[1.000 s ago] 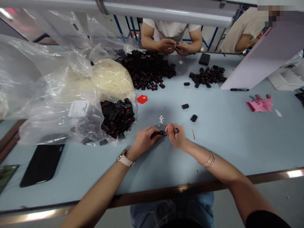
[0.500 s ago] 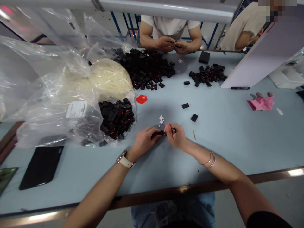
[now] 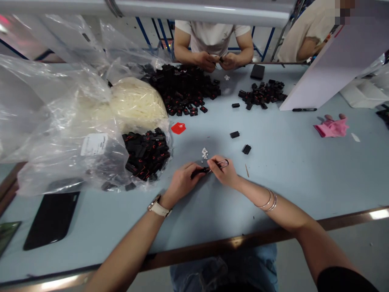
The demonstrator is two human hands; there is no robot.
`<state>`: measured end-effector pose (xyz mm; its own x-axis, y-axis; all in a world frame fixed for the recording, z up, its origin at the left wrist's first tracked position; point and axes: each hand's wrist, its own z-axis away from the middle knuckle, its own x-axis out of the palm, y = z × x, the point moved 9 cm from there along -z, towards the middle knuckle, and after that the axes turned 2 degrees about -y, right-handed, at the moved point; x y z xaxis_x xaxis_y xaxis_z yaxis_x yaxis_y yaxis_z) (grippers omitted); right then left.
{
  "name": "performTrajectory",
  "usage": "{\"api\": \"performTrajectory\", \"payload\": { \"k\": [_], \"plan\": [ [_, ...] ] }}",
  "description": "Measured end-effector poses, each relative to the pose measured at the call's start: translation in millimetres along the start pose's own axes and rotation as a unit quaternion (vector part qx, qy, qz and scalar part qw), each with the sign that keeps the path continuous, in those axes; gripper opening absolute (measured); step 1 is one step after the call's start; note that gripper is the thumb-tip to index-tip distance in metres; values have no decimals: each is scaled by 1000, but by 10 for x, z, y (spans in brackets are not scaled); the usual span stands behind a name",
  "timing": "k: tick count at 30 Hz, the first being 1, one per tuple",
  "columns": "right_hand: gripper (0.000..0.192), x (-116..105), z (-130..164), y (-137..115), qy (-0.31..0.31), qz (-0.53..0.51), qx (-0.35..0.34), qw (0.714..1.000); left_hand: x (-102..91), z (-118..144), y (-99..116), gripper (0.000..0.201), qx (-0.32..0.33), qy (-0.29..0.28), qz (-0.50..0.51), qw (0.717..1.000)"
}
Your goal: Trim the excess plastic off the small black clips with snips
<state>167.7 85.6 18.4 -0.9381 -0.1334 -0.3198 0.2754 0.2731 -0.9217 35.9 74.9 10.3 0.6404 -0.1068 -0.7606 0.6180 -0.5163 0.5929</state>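
Left hand [image 3: 182,183] pinches small black part [image 3: 197,172] low over the table [image 3: 288,170]; right hand [image 3: 223,172] pinches metal tweezers [image 3: 219,164], probably, meeting it between both hands. Best steady grip, tip aligned. White bits [image 3: 205,153] just beyond.

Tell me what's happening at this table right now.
A person at a light blue table holds a small black part in the left hand, while the right hand works at its end with a thin metal tool. A few tiny white pieces lie just beyond the hands. To the left, clear plastic bags hold more black parts and pale material. Across the table, another person handles a similar part beside a large black pile.
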Motion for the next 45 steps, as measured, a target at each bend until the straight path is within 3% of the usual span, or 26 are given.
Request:
{"api": "performTrajectory", "payload": {
  "k": [7, 15, 25, 38, 45],
  "plan": [
    [40, -103, 0, 124, 66, -61, 31, 995, 13, 6, -20, 7, -8, -6, 3, 1000],
    [39, -28, 11, 115, 20, -39, 22, 999, -5, -1, 4, 5, -2, -3, 8, 1000],
    [36, -29, 14, 51, 15, -14, 26, 999, -5, 0, 4, 5, -1, 0, -3, 1000],
    [34, 7, -44, -109, -7, 105, 13, 994, -4, 2, 11, 8, 5, -4, 6, 1000],
    [36, 164, -21, -166, -59, 236, -38, 969, -12, 4, 15, 12, 7, 2, -1, 1000]
  ]
}}
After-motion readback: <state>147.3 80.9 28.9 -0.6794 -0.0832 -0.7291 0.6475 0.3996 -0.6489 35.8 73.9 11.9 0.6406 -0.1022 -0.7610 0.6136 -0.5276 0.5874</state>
